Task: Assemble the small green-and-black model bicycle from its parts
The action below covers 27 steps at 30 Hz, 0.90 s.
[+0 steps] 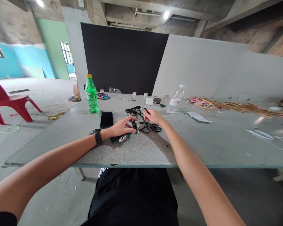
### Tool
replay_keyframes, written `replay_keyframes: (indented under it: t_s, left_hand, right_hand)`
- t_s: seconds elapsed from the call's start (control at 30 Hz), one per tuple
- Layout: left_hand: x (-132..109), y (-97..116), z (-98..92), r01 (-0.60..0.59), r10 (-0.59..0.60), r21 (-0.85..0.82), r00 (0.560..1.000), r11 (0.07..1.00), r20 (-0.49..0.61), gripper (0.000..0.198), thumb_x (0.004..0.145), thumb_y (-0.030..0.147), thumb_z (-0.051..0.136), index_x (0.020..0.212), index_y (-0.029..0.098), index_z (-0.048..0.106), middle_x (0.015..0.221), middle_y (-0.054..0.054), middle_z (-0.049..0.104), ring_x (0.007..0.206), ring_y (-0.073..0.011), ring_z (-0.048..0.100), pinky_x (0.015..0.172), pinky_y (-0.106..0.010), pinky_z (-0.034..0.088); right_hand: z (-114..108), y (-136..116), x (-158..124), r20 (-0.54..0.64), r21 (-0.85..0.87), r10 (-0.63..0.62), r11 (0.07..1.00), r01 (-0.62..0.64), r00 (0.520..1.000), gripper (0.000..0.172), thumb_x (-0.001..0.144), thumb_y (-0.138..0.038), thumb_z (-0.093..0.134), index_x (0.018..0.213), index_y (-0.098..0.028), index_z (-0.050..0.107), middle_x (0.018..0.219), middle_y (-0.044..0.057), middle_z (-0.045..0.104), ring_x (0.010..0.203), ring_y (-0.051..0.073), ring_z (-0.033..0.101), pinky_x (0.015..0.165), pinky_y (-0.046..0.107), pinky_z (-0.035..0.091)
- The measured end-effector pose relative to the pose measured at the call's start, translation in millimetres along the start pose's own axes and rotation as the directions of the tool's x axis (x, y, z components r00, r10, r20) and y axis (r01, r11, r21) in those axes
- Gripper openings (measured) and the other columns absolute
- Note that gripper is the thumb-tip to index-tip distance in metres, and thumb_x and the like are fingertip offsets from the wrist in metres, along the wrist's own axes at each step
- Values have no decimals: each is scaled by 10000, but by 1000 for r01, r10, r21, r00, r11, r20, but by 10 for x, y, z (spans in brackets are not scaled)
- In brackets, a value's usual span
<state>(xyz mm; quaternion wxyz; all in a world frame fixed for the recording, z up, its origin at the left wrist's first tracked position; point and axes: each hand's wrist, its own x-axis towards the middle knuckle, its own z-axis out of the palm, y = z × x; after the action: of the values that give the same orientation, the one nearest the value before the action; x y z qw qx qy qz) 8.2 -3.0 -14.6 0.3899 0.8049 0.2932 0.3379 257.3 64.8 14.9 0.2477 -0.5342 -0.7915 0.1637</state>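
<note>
Over the middle of the table, my left hand (122,126) is closed with thumb and fingers round a small dark part (134,123) of what looks like a model bicycle. To its right, my right hand (155,116) pinches a thin black stick-like tool (146,110), its exact kind too small to tell. Just below the right hand lies a small spoked wheel (155,127). A thin black frame piece (145,129) rests between the hands. More black bicycle parts (133,110) lie beyond them. Under the left wrist is a dark green piece with a white part (123,138).
A black phone (107,120) and a green bottle (91,95) are at the left. Behind the right hand stands a clear water bottle (176,99). A white box (149,101), a paper sheet (199,117) and tan strips (238,108) lie farther off. A red chair (11,100) stands left.
</note>
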Motion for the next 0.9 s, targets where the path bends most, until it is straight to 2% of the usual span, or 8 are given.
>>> replay_keyframes:
  t_s: [0.13, 0.27, 0.37, 0.5, 0.63, 0.9]
  left_hand:
    - [2, 4, 2, 0, 0, 2, 1000, 1000, -4, 517, 809, 298, 716, 1287, 208, 540, 1369, -122, 559, 868, -132, 648, 852, -334, 526]
    - [8, -22, 4, 7, -7, 12, 1000, 1000, -4, 511, 811, 291, 715, 1284, 209, 540, 1363, -117, 565, 869, -133, 653, 846, -326, 529]
    - [13, -40, 3, -6, 7, 16, 1000, 1000, -8, 513, 820, 277, 705, 1295, 202, 525, 1371, -122, 563, 879, -140, 660, 862, -340, 533]
    - [12, -11, -2, -27, 27, 15, 1000, 1000, 3, 531, 826, 284, 700, 1313, 196, 508, 1370, -130, 575, 898, -161, 675, 873, -359, 535]
    - [5, 34, -6, -57, 57, 7, 998, 998, 7, 500, 828, 256, 689, 1298, 195, 530, 1383, -132, 572, 889, -160, 676, 853, -349, 535]
    - [15, 2, 2, -52, 52, 11, 999, 999, 3, 512, 829, 270, 693, 1304, 196, 515, 1379, -126, 569, 895, -162, 666, 860, -357, 531]
  right_hand:
    - [-17, -2, -6, -5, 3, -29, 1000, 29, 1000, 544, 1016, -544, 334, 658, -208, 568, 737, 77, 703, 656, 181, 623, 697, 307, 435]
    - [-21, -40, -42, 5, 51, -77, 996, 77, 997, 489, 912, -640, 529, 664, -233, 416, 656, 18, 600, 636, 180, 576, 632, 304, 385]
    - [2, -152, -86, 67, 167, -176, 972, 163, 982, 586, 797, -690, 665, 694, -247, 296, 611, -43, 426, 613, 162, 516, 582, 284, 325]
    - [56, -353, -132, 190, 225, -272, 947, 228, 943, 608, 774, -704, 680, 703, -240, 293, 640, -67, 303, 571, 115, 329, 555, 275, 244]
    - [89, -448, -146, 271, 169, -234, 967, 193, 934, 626, 725, -717, 706, 681, -234, 311, 633, -71, 301, 587, 111, 261, 547, 275, 211]
    - [90, -407, -134, 291, 144, -200, 976, 164, 936, 604, 747, -750, 663, 683, -229, 363, 626, -59, 356, 591, 119, 312, 553, 285, 227]
